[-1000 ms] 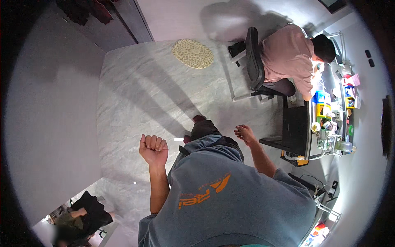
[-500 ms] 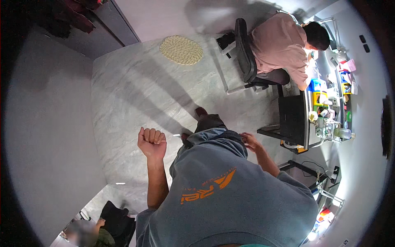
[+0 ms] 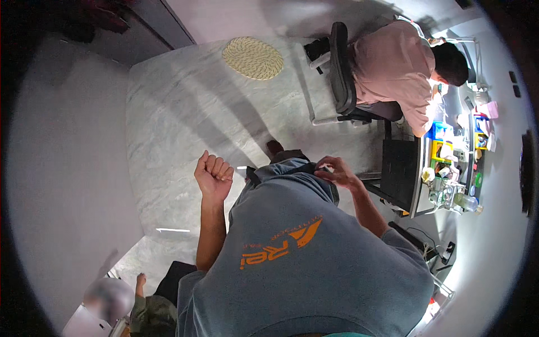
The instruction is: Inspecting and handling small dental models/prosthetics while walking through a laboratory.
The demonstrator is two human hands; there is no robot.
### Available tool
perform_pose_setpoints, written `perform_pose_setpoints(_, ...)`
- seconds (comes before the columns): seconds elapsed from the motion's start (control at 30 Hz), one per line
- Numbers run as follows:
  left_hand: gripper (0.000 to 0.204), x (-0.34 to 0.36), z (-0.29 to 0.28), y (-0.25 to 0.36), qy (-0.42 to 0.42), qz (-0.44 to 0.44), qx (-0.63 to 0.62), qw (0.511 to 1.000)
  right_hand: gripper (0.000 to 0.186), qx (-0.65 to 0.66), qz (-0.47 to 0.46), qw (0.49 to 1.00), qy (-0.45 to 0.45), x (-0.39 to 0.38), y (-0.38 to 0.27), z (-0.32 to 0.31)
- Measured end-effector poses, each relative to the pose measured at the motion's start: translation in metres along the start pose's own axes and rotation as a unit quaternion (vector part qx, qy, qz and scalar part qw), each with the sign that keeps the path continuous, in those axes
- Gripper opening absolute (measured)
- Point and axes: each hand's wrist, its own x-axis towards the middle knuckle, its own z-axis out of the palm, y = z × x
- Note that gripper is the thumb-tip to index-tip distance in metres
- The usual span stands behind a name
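My left hand [image 3: 213, 178] is raised over the floor to the left of my body. Its fingers are curled into a fist, and nothing shows in it. At my waist, my right hand [image 3: 339, 173] is beside the lower edge of my grey shirt [image 3: 314, 224], which has an orange print. Its fingers are loosely bent, with a gap between them, and I see no object in them. Whether the fingertips touch the cloth is hard to make out. Below the shirt, one dark shoe [image 3: 274, 147] shows on the floor.
A seated person in a pink shirt [image 3: 390, 62] leans over a lit workbench [image 3: 416, 185] at the right, on a black chair [image 3: 341, 67]. Small coloured bins [image 3: 442, 150] stand on it. A woven oval mat [image 3: 252, 58] lies on the floor ahead. Another person [image 3: 151, 314] is at lower left.
My right hand has come up and inward from my hip to the front of my waist. My left fist has risen slightly. The whole view has shifted a little.
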Motion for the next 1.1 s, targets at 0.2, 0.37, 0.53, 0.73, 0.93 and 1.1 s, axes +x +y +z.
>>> perform_pose_setpoints(0.2,0.048,0.004,-0.029,0.001,0.046,-0.053,0.114,0.991,0.031,-0.076,0.008,0.996,-0.037,0.015,-0.018,-0.017)
perform_pose_setpoints(0.37,0.038,-0.007,-0.063,-0.013,0.122,-0.101,0.453,0.877,0.027,-0.126,0.01,0.989,-0.082,0.021,-0.039,-0.035)
perform_pose_setpoints(0.53,0.014,-0.021,-0.072,-0.028,0.056,-0.135,0.64,0.755,0.022,-0.162,0.062,0.979,-0.11,0.025,-0.057,-0.04)
perform_pose_setpoints(0.73,0.013,-0.026,-0.067,-0.031,0.066,-0.146,0.702,0.694,0.016,-0.26,0.089,0.951,-0.138,0.031,-0.055,-0.038)
perform_pose_setpoints(0.93,0.019,-0.026,-0.067,-0.032,0.022,-0.103,0.69,0.716,0.01,-0.262,0.038,0.954,-0.143,0.036,-0.048,-0.036)
perform_pose_setpoints(1.1,0.018,-0.031,-0.07,-0.029,0.025,-0.134,0.681,0.72,0.015,-0.199,-0.003,0.971,-0.131,0.044,-0.054,-0.038)
